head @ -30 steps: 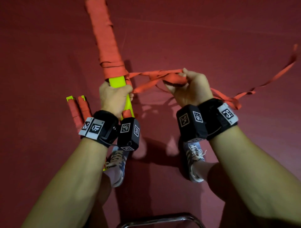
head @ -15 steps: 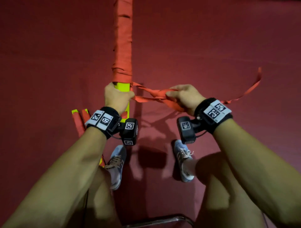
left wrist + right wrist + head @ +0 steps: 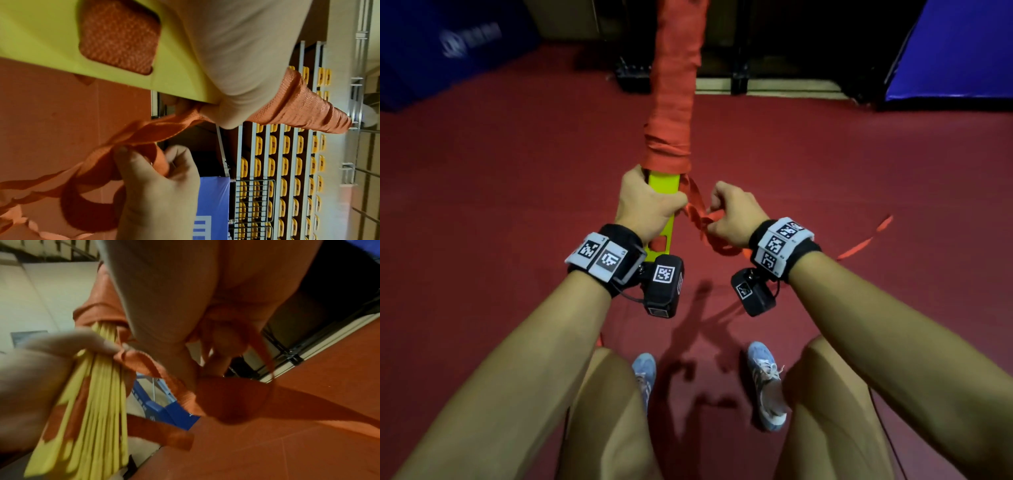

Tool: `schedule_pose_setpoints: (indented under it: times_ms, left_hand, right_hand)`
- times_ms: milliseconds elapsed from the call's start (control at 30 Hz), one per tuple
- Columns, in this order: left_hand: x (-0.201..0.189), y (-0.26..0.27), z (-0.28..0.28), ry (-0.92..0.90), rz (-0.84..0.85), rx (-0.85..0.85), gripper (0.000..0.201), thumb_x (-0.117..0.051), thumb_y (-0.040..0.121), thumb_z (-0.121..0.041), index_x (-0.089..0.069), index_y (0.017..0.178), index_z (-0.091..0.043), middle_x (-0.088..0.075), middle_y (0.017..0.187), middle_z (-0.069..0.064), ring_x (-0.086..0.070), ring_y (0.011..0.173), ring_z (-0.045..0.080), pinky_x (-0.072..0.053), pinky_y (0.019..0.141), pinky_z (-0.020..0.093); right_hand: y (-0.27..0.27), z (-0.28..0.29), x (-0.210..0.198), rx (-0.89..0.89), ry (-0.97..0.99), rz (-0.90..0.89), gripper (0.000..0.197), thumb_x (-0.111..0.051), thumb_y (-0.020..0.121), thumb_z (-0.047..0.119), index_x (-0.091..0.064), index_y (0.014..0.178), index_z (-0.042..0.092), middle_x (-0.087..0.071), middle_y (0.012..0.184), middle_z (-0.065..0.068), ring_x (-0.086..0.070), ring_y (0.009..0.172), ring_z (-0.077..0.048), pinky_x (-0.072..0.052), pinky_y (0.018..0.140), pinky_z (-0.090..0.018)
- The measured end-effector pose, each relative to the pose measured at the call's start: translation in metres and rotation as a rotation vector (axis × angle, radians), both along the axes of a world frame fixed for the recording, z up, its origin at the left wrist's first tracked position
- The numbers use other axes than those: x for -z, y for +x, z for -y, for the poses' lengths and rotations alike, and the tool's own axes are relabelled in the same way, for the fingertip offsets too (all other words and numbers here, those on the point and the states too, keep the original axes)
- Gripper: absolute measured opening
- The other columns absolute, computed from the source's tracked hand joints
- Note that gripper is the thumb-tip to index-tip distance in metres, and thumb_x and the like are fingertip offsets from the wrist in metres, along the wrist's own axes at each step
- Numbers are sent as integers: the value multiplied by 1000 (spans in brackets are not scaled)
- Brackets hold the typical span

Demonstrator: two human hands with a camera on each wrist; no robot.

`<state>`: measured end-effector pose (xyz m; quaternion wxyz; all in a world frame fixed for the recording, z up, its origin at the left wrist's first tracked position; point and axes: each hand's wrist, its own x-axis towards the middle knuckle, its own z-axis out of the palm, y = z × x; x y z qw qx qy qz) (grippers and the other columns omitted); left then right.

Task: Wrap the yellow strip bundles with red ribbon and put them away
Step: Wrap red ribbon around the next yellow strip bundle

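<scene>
Most of the yellow strip bundle [image 3: 663,183] is sitting under red ribbon [image 3: 675,102], with only its near end showing bare. The left hand [image 3: 645,205] is clamping round that bare end, while the right hand [image 3: 727,216] is pinching the loose ribbon just to its right. The last turns, tying off and storing seem to be waiting.

Forearms reach forward; left hand [image 3: 645,205] and right hand [image 3: 729,217] close together, fingers [image 3: 671,202] curled.

Red ribbon [image 3: 672,102] is covering the neon-yellow strip bundle [image 3: 663,183]; wristbands [image 3: 602,255] are showing black-and-white pixel patterns; the floor [image 3: 482,205] is looking maroon.
</scene>
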<state>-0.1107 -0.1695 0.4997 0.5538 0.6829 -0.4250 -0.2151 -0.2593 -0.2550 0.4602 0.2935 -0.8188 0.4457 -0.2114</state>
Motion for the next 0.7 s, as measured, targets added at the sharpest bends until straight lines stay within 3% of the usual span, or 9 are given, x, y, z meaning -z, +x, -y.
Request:
schedule_pose_setpoints:
  times_ms: [67,133,200,267,333,433,500,567,700]
  left_hand:
    - [-13,-3,-12,-8,26,21,22,-75,69,-2,-63,73,-19,-61,57,-7,-57,48,10,-54,51,33]
    - [-22,-4,-23,-18,-8,34,19,-74,66,-4,-65,76,-17,-64,61,-1,-61,53,21,-60,52,45]
    - [-28,0,-31,-36,0,1,18,-74,60,-13,-65,76,-14,-63,63,3,-58,55,23,-58,51,42]
    - [-32,4,-36,-36,17,-46,21,-74,58,-16,-66,77,-11,-62,63,1,-56,55,19,-51,54,35]
    - [-35,9,-40,-35,6,-99,21,-77,62,-12,-70,82,-7,-64,66,1,-56,55,17,-50,57,33]
    - [-35,17,-41,-32,8,-172,21,-78,69,-6,-74,89,-6,-70,73,5,-59,59,18,-51,61,33]
    - [-38,20,-42,-33,19,-194,20,-79,69,-8,-74,88,-6,-72,76,8,-60,61,19,-52,62,34]
    - [-43,21,-42,-24,39,-209,17,-79,69,-10,-71,84,-9,-71,76,8,-61,62,21,-52,63,34]
    - [-55,15,-41,-56,37,-218,15,-80,70,-10,-67,77,-14,-65,69,2,-57,59,20,-48,60,30]
  right_hand:
    - [5,-10,-7,-86,-33,36,24,-73,82,20,-54,95,24,-71,86,-3,-62,77,-25,-45,67,-28]
    - [5,-16,-15,-117,-71,74,17,-65,90,16,-62,104,25,-73,90,-3,-65,79,-22,-45,70,-21]
    - [1,-22,-29,-72,-86,130,12,-58,93,14,-66,93,24,-75,87,-7,-69,71,-21,-53,62,-20]
    - [-5,-24,-43,-10,-104,178,16,-55,95,17,-62,80,21,-73,76,-6,-69,64,-23,-59,61,-35]
    - [-12,-23,-57,81,-139,261,24,-54,96,26,-55,73,22,-70,70,-4,-67,65,-29,-57,64,-43]
    - [-21,-19,-86,153,12,601,25,-53,98,17,-54,73,21,-63,59,1,-59,53,-22,-51,55,-38]
    - [-23,-18,-110,165,160,834,25,-50,95,3,-60,76,15,-64,60,-1,-59,53,-17,-50,55,-32]
    - [-26,-16,-130,213,244,1010,26,-51,93,1,-64,76,15,-64,64,-6,-59,55,-16,-49,54,-28]
    - [-42,-19,-148,325,325,1175,17,-55,88,7,-54,73,15,-50,58,-7,-44,43,-16,-36,43,-23]
